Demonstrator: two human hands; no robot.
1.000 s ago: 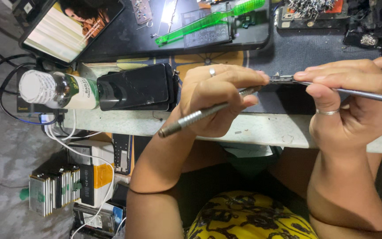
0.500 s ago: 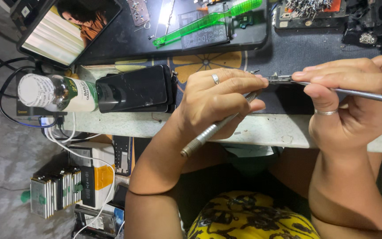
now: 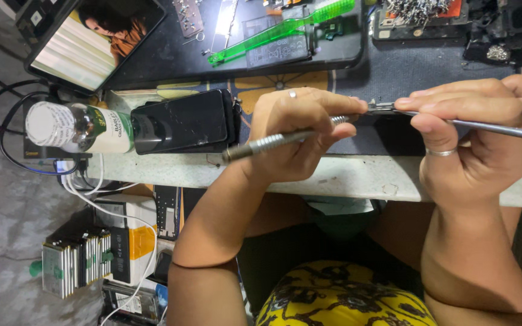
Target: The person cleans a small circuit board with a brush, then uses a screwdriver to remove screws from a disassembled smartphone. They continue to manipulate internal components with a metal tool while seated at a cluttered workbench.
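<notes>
My left hand (image 3: 297, 130) is closed around a knurled metal screwdriver (image 3: 267, 143); its handle sticks out to the left and its tip points right. My right hand (image 3: 472, 139) pinches long metal tweezers (image 3: 502, 131) whose shaft runs off to the right. The two tools meet at a small metal part (image 3: 379, 107) held between my fingertips over the dark work mat (image 3: 394, 63). There is a ring on each hand.
A black phone (image 3: 182, 121) lies left of my left hand, beside a white-capped bottle (image 3: 80, 128). Behind are a lit screen (image 3: 92, 39), a green toothbrush (image 3: 279, 30) and circuit parts (image 3: 418, 12). Under the table edge (image 3: 345, 178) are boxes, cables and battery packs (image 3: 77, 262).
The screwdriver handle in my left hand swung from slanting down-left to nearly level. The right hand and tweezers stayed put.
</notes>
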